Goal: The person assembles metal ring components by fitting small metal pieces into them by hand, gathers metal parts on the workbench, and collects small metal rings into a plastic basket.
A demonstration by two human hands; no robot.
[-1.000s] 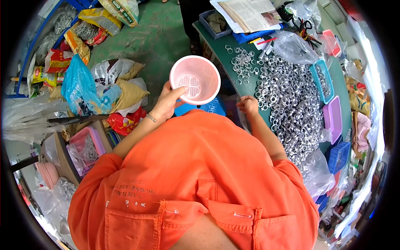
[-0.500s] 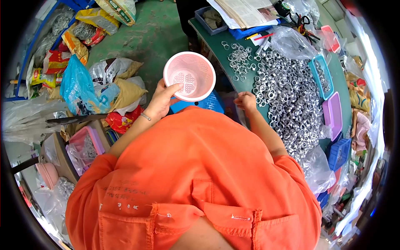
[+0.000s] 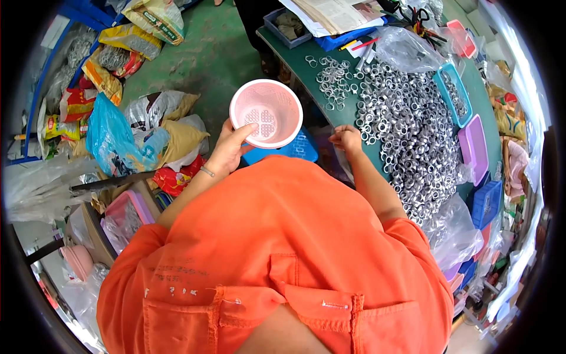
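Observation:
My left hand (image 3: 232,146) grips a pink plastic basket (image 3: 286,121) by its rim, the thumb inside and the fingers behind it. The basket has a perforated bottom, and I see nothing lying in it. My right hand (image 3: 346,140) is at the near edge of the green table (image 3: 321,108), its fingers curled together; whether anything is between them is hidden. Beside that hand spreads a large pile of metal rings (image 3: 407,135). A smaller group of rings (image 3: 335,79) lies a little apart, toward the far left of the table.
A blue tray (image 3: 454,94) with rings and a purple tray (image 3: 473,148) line the table's right side. Papers (image 3: 336,15), scissors (image 3: 420,17) and a clear plastic bag (image 3: 407,50) lie at the far end. Sacks (image 3: 177,138) and a blue bag (image 3: 112,133) crowd the floor at left.
The view has shifted slightly. My left hand still holds the basket in nearly the same place, and my right hand stays curled at the table edge.

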